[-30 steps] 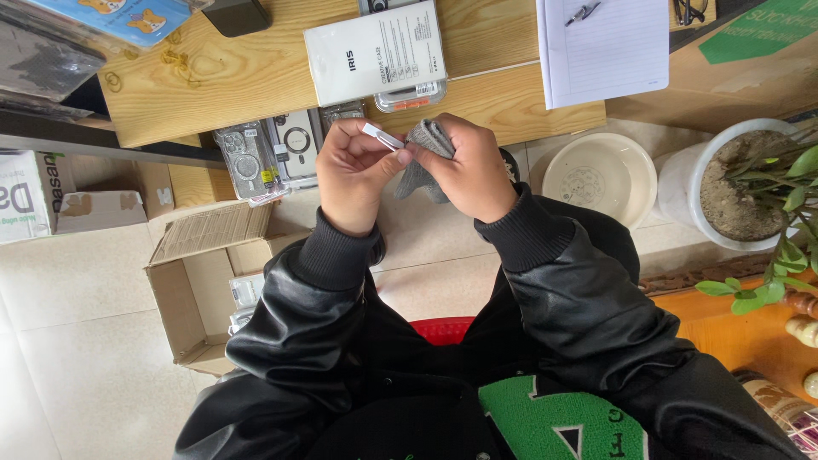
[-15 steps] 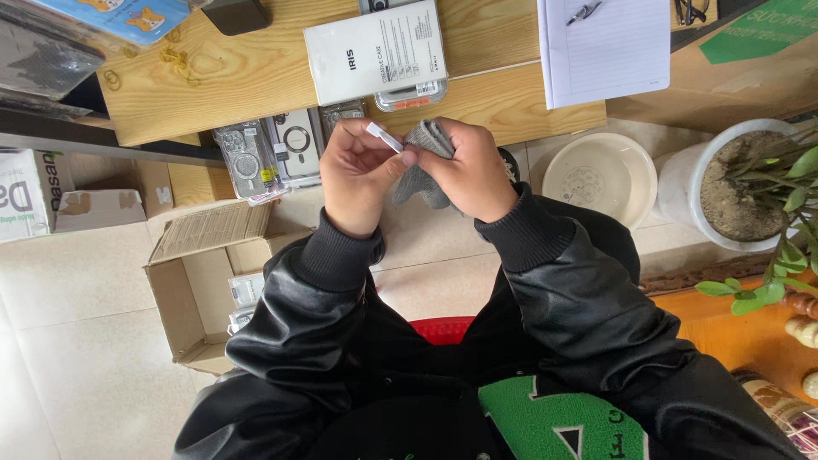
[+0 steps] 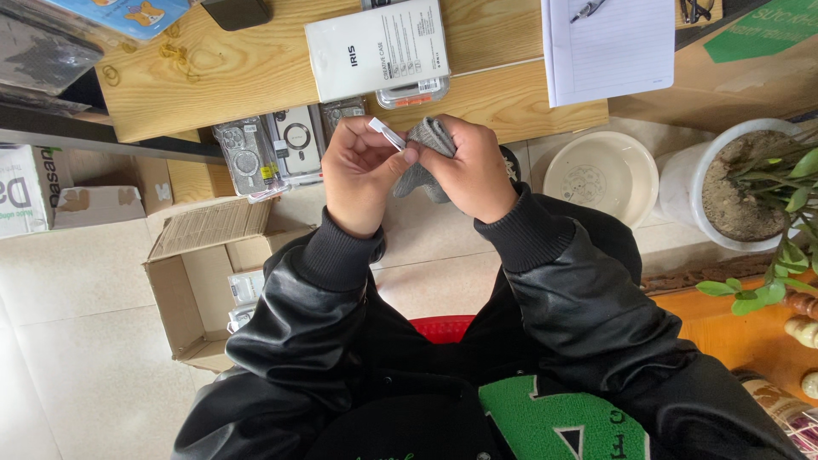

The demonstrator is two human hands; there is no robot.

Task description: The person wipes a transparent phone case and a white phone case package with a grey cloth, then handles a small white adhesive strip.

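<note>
Below you runs the pale tiled floor (image 3: 77, 341), and across the top of your view sits the light wooden counter (image 3: 247, 77). On the floor at your left stands an open brown cardboard box (image 3: 192, 294) with small packaged items inside. To your right are a round white plant pot (image 3: 694, 200) filled with soil and a green leafy plant, and beside it a shallow cream bowl (image 3: 601, 175). On the counter lie a lined white notepad (image 3: 607, 47) and a flat white retail box (image 3: 377, 48) resting on a clear plastic pack. Clear packaged phone cases (image 3: 273, 149) hang just under the counter's edge, near your left hand.

Your two hands meet in front of the counter's edge, touching each other. Your right hand (image 3: 469, 170) is closed around a crumpled grey cloth (image 3: 423, 149), which bunches out between thumb and fingers and hangs a little below them. Your left hand (image 3: 362, 175) is curled, thumb and fingertips pinching a small, thin white strip (image 3: 385, 133) that juts up and to the left, its lower end pressed against the cloth. Both sleeves are black with ribbed cuffs.
</note>
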